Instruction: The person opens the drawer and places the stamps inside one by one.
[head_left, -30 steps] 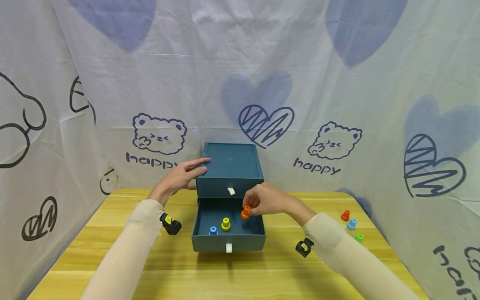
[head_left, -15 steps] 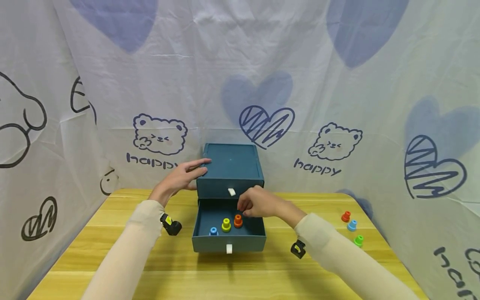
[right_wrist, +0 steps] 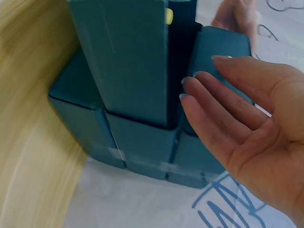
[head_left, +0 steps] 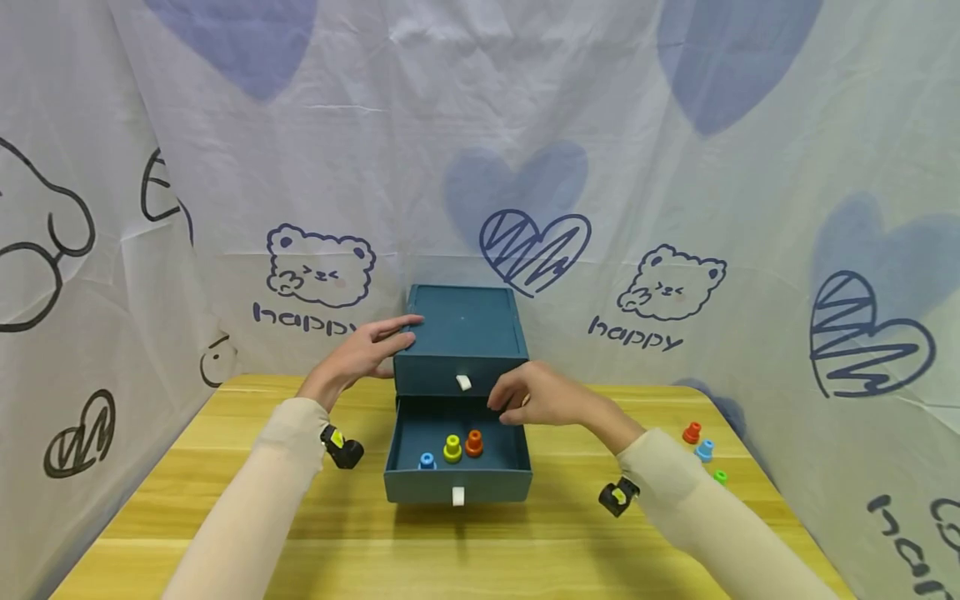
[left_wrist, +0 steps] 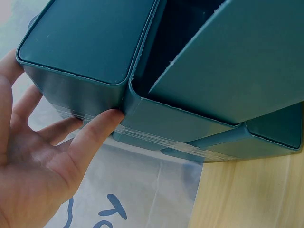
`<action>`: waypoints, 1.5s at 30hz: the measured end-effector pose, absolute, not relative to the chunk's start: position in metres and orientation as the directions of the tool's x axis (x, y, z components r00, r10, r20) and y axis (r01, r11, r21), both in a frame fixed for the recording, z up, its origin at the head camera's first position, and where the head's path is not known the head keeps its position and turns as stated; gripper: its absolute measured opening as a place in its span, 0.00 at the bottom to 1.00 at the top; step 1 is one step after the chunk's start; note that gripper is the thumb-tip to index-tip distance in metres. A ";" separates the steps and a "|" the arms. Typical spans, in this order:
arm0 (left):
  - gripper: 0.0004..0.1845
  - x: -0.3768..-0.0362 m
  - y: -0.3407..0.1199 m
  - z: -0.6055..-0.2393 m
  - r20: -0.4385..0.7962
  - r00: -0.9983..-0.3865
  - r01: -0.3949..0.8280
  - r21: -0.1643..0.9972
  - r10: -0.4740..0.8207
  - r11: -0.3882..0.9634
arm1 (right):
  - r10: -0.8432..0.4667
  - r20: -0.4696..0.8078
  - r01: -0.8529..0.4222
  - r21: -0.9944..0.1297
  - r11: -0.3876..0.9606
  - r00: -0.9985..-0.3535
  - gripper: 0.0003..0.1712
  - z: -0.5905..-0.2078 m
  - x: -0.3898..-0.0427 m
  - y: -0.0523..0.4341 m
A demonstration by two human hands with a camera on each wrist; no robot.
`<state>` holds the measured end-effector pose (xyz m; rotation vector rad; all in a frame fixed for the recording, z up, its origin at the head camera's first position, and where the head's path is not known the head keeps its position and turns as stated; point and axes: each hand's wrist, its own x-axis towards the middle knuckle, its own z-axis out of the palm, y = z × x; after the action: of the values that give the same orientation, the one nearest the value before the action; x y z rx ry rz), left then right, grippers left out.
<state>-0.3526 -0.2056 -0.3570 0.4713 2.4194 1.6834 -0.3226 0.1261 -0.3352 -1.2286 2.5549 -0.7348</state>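
Left hand [head_left: 365, 352] flat, bracing teal drawer box [head_left: 459, 333]. Right hand [head_left: 536, 396] relaxed, empty, above open lower drawer [head_left: 457, 454]. Drawer looks light, rigid; white pull tab [head_left: 457, 497] best hold.

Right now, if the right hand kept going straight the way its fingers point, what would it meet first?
Most likely the dark teal two-drawer box. The right hand, empty with relaxed fingers, hovers over the open lower drawer, fingers pointing towards the box's closed upper drawer front and its white pull tab; depth is unclear.
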 end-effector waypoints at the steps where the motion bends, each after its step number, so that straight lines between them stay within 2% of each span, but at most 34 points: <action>1: 0.32 -0.352 -0.206 -0.357 0.050 -0.938 0.165 0.933 0.342 0.318 | -0.774 0.022 -0.665 -0.527 0.529 -0.632 0.13 -0.333 -0.322 0.129; 15: 0.33 -0.352 -0.205 -0.356 0.041 -0.941 0.158 0.932 0.336 0.327 | -0.735 0.034 -0.620 -0.564 0.545 -0.677 0.13 -0.326 -0.318 0.175; 33: 0.32 -0.354 -0.204 -0.357 0.039 -0.946 0.150 0.933 0.323 0.328 | -0.656 0.051 -0.563 -0.565 0.603 -0.753 0.13 -0.343 -0.318 0.263; 45: 0.31 -0.354 -0.206 -0.357 0.046 -0.941 0.158 0.935 0.334 0.318 | -0.577 0.106 -0.546 -0.496 0.675 -0.810 0.13 -0.360 -0.310 0.316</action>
<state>-0.3541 -0.2055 -0.3575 0.4561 2.4200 1.6875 -0.3098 0.3158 -0.3602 -0.9467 2.8203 -0.8044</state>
